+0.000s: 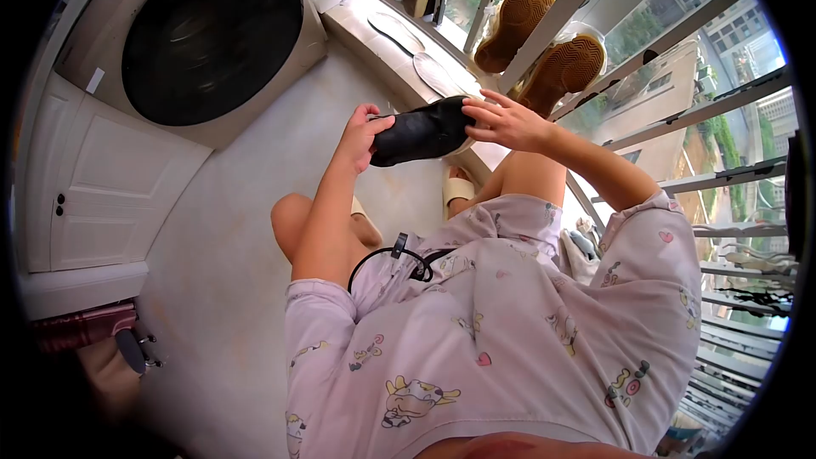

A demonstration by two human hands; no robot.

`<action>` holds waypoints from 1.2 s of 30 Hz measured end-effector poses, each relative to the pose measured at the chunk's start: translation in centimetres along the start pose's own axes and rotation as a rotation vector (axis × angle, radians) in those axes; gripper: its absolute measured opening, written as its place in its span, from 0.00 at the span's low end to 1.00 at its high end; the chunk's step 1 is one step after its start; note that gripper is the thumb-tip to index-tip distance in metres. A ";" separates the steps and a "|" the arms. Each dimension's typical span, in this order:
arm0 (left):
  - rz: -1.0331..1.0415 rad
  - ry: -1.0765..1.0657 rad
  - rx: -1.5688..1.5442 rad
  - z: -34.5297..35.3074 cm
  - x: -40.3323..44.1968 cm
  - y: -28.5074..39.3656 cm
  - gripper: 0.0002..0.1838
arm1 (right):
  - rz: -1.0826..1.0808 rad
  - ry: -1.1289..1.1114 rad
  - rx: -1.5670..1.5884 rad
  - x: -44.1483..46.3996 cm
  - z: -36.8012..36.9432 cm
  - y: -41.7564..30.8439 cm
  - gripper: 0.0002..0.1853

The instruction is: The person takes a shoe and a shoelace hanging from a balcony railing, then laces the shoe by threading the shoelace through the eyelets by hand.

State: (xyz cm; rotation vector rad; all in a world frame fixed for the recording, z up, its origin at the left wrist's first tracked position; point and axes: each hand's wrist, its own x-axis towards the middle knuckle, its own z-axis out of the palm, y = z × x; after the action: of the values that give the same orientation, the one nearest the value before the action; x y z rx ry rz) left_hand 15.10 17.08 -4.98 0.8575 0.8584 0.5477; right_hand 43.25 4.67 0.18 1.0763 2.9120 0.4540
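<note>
A black shoe (416,136) with a smooth, leather-like surface is held in front of my knees, lying roughly crosswise. My left hand (360,138) grips its left end, thumb on top and the other fingers partly hidden. At the right end, my right hand (503,121) holds the shoe with slightly spread, curved fingers; its thumb is hidden. A pair of insoles (436,75) lies on the pale ledge (348,13) just beyond the shoe.
Brown-soled shoes (565,68) are propped against the window railing (586,0) at right. A front-loading washing machine (212,38) stands at upper left above a white cabinet door (106,174). Pale slippers (459,191) are on my feet. A black cable loop (374,259) rests across my lap.
</note>
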 end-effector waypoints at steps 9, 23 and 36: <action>-0.020 0.315 -0.437 1.0 2.3 -5.2 0.12 | 1.047 0.369 0.885 8.6 6.9 -12.3 0.28; 0.270 0.321 -0.103 -3.6 0.0 1.7 0.09 | 1.154 0.150 1.822 7.4 21.0 -4.7 0.12; 0.204 0.294 0.082 -3.5 1.0 2.1 0.08 | 0.538 -0.431 1.042 9.3 30.7 -9.0 0.16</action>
State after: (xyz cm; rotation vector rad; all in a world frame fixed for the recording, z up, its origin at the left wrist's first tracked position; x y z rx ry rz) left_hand 12.61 20.42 -4.94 0.9597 1.0728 0.8361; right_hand 33.58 12.25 -30.75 1.7197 2.3356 -1.2819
